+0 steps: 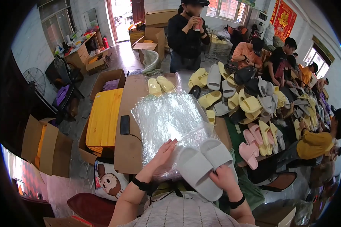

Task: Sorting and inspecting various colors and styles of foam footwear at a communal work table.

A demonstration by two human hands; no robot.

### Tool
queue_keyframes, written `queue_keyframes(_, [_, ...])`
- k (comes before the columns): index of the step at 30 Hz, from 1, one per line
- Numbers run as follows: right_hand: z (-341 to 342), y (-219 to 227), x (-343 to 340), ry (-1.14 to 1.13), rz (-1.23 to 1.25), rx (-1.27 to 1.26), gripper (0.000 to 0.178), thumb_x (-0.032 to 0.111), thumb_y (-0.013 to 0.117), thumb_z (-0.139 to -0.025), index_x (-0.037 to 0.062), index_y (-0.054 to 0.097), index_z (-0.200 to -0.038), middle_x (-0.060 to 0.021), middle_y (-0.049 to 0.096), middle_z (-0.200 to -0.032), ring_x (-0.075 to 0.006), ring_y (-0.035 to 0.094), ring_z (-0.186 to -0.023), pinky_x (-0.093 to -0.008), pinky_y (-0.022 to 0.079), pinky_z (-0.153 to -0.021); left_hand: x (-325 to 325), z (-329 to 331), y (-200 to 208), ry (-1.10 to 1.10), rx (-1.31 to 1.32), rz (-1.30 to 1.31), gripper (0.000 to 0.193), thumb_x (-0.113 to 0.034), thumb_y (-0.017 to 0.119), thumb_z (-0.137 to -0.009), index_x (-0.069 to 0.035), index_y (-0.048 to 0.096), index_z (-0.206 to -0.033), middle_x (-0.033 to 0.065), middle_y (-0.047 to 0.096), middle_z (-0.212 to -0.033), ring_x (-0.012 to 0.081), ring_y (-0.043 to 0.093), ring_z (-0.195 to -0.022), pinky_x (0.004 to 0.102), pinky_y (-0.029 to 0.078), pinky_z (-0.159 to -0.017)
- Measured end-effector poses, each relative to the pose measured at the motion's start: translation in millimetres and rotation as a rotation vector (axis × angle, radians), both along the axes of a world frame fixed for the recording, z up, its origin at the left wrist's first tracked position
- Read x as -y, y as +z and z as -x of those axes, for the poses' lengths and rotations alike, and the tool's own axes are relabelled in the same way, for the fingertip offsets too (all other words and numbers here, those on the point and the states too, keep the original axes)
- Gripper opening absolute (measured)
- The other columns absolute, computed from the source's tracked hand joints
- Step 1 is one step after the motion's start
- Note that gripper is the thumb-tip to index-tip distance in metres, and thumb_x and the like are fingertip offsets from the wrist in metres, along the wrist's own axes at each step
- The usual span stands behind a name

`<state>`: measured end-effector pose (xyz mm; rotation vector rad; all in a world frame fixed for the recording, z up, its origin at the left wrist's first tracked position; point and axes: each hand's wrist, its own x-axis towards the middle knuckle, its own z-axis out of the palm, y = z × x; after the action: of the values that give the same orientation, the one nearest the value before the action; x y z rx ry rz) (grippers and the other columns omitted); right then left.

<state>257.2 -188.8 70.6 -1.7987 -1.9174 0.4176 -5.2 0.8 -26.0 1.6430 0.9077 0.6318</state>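
Grey, broad-strapped slippers (195, 166) are being gripped by the right hand (225, 178), plastic (166, 119) being touched by the unclenched left hand (163, 153).

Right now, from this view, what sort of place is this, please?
Probably a small slipper-packing workshop: several people work beside heaped slide slippers, a stack of clear plastic packaging lies on the near table, and an open cardboard box stands on the floor at left.
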Motion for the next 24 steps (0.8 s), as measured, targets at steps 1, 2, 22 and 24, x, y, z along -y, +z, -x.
queue_keyframes(1, [-2.7,-8.2,-2.8,-0.035,-0.021,0.087,0.025,0.025,0.068,-0.083,0.0014,0.065,-0.087,-0.0183,0.063,-0.084,-0.0387,0.063,-0.074,-0.0490,0.051,-0.063,-1.2,1.0,1.1,-0.037,-0.011,-0.044,0.042,-0.028,0.041,-0.104,-0.012,0.056,-0.140,0.0136,0.045,-0.152,0.0348,0.030,-0.146,0.0420,0.023,-0.120])
queue_keyframes(2, [-4.1,-12.2,-4.2,-0.071,-0.042,0.174,0.026,0.026,0.068,-0.085,0.0010,0.065,-0.083,-0.0183,0.063,-0.084,-0.0382,0.063,-0.073,-0.0486,0.051,-0.063,-1.9,1.4,2.2,-0.073,-0.023,-0.089,0.042,-0.028,0.041,-0.104,-0.013,0.056,-0.140,0.0145,0.045,-0.152,0.0358,0.031,-0.146,0.0419,0.024,-0.120])
queue_keyframes(22, [31.2,-48.9,-73.9,0.003,-0.150,0.070,0.025,0.025,0.063,-0.088,0.0008,0.064,-0.080,-0.0208,0.063,-0.082,-0.0394,0.063,-0.081,-0.0500,0.050,-0.072,37.2,-24.1,73.7,-0.254,-0.205,-0.616,0.045,-0.024,0.041,-0.101,-0.018,0.049,-0.145,0.0107,0.034,-0.159,0.0391,0.024,-0.148,0.0554,0.013,-0.120])
queue_keyframes(24, [32.1,-43.9,-98.5,0.047,0.070,0.062,0.020,0.024,0.064,-0.086,0.0038,0.065,-0.084,-0.0190,0.063,-0.088,-0.0393,0.062,-0.080,-0.0494,0.050,-0.071,41.7,-23.4,93.1,-0.303,-0.123,-0.554,0.045,-0.022,0.040,-0.101,-0.017,0.050,-0.145,0.0107,0.035,-0.158,0.0372,0.022,-0.149,0.0556,0.012,-0.121])
